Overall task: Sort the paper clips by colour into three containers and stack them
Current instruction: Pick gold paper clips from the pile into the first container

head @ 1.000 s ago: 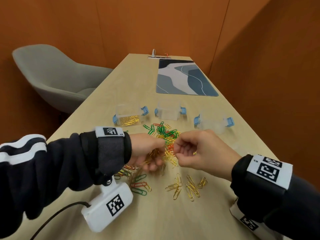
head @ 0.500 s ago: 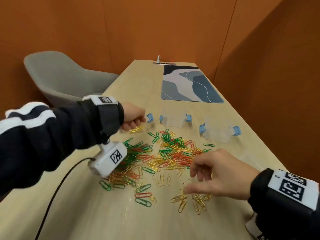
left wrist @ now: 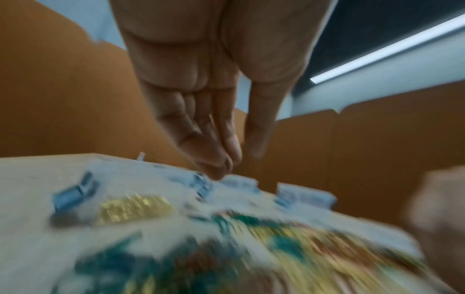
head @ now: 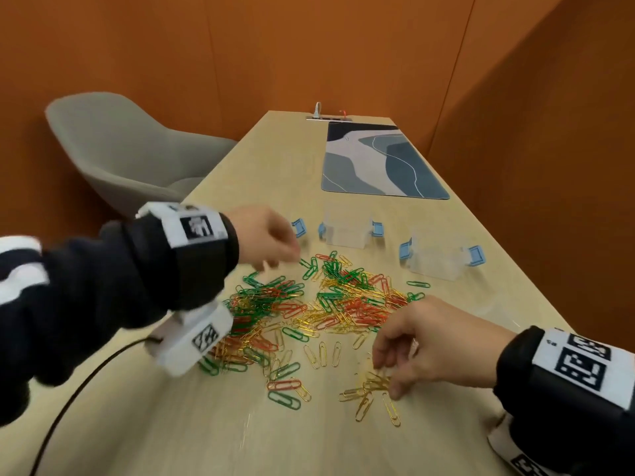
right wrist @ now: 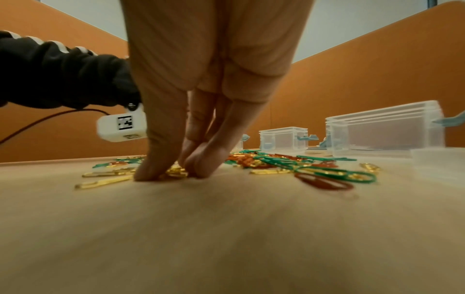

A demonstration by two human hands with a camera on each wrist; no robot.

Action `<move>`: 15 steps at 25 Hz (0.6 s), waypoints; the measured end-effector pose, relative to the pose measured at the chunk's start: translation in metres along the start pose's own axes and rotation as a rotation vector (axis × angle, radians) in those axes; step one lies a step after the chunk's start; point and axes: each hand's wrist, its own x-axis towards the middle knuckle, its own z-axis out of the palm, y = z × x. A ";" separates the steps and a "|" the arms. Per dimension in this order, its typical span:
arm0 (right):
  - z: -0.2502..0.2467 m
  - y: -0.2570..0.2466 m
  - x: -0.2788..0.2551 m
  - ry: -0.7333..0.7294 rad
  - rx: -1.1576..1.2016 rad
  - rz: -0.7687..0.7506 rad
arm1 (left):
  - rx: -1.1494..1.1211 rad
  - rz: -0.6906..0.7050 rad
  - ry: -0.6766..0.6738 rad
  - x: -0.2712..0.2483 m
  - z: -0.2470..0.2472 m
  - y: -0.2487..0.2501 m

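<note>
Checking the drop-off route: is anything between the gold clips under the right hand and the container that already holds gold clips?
Yes. The mixed pile of red, green and gold paper clips lies between, and the left hand hovers over that clear container.

An office meeting booth: orange partition walls [head: 343,53], a long wooden table [head: 261,173], a grey shell chair [head: 127,149].
</note>
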 end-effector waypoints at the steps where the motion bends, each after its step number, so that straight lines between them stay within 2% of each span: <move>1: 0.001 -0.002 0.006 0.000 0.006 -0.024 | 0.163 0.045 -0.137 -0.012 0.012 0.003; 2: 0.002 -0.005 0.011 0.008 -0.003 -0.040 | 0.283 0.080 -0.239 -0.021 0.025 0.007; 4: 0.002 -0.009 0.015 0.058 -0.022 -0.049 | 0.348 0.108 -0.304 -0.029 0.043 0.015; 9: 0.000 -0.005 0.005 0.164 -0.055 0.012 | 0.264 0.131 -0.249 -0.028 0.050 0.014; 13: 0.002 -0.005 0.013 0.155 -0.197 -0.108 | 0.232 0.144 -0.089 -0.026 0.042 0.006; 15: 0.004 -0.009 0.021 0.129 -0.229 -0.158 | 0.250 0.165 -0.151 -0.027 0.047 0.007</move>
